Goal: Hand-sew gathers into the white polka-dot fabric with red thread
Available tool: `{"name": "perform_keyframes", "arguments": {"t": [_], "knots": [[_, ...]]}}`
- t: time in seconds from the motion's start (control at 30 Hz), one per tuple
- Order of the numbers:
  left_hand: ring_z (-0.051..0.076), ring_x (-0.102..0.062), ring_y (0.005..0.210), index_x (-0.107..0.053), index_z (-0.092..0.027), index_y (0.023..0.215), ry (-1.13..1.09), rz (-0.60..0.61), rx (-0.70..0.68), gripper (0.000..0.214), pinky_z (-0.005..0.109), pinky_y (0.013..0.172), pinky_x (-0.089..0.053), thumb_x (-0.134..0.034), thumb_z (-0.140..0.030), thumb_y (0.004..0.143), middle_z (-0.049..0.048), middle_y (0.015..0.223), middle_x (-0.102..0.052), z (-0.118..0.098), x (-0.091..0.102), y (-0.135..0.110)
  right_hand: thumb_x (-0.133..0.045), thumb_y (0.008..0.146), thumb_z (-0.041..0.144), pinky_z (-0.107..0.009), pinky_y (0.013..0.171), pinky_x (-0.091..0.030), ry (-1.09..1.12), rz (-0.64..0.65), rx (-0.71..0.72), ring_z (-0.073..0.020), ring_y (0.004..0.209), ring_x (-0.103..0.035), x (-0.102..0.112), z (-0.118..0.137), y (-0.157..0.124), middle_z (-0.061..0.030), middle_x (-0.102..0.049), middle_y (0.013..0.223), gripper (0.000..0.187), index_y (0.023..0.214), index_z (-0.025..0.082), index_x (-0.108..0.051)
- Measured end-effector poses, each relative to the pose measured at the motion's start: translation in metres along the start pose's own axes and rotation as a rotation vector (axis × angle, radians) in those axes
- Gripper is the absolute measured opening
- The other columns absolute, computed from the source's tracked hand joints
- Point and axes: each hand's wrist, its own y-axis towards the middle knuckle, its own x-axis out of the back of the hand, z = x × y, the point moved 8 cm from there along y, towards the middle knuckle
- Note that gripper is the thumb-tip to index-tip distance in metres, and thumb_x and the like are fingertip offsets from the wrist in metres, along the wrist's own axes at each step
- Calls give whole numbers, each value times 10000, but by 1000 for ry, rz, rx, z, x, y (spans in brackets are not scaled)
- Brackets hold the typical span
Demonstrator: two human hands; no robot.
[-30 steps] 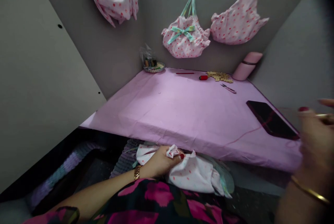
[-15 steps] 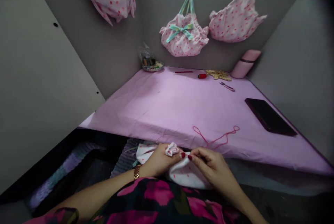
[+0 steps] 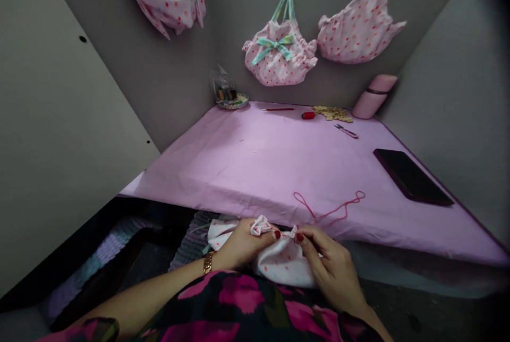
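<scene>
Head view: at the near edge of the pink-covered table (image 3: 258,161), the left hand (image 3: 243,244) is closed around the gathered top of a white red-spotted fabric pouch (image 3: 281,265) held in the lap. The right hand (image 3: 332,267) pinches its frilled edge between thumb and forefinger, slightly further right than half a second ago. The red thread (image 3: 330,209) lies looped on the table, unmoved.
</scene>
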Motion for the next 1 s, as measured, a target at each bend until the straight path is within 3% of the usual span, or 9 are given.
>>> {"name": "perform_keyframes", "arguments": {"t": [0.27,0.7,0.8,0.9,1.0], "knots": [[106,-484,587,-601,-129,708,-50,-7,-4,255,238,612,-378,-657,-373,658,0,644,-570,2,0,0,-447,850,225,-270,709,-496,-14,50,45,-181,812,-645,-8,-2,-4,-41,-692,902,226,928,210,-658],[112,-499,604,-609,-115,731,-35,-5,-33,260,241,625,-391,-651,-364,670,13,667,-588,1,2,0,-442,850,232,-275,700,-496,-4,75,20,-185,798,-647,-10,-1,-3,-36,-694,906,231,927,218,-659],[115,-503,610,-609,-125,720,33,-19,-41,242,237,621,-389,-637,-363,685,14,669,-594,-1,3,0,-437,855,270,-243,569,-475,-1,109,-37,-165,634,-628,-12,-3,-2,-28,-678,718,241,972,188,-631],[114,-505,610,-608,-128,718,82,-17,-60,223,236,620,-388,-635,-348,691,13,667,-596,-4,2,0,-424,864,312,-204,416,-387,37,166,-103,-127,434,-522,-18,-7,-2,24,-572,507,330,1117,152,-564],[114,-510,606,-609,-130,720,107,-14,-67,216,237,611,-392,-631,-344,693,13,668,-602,-4,2,0,-420,860,324,-198,406,-382,90,182,-111,-134,455,-537,-19,-7,-2,12,-580,511,331,1081,156,-601]]}}
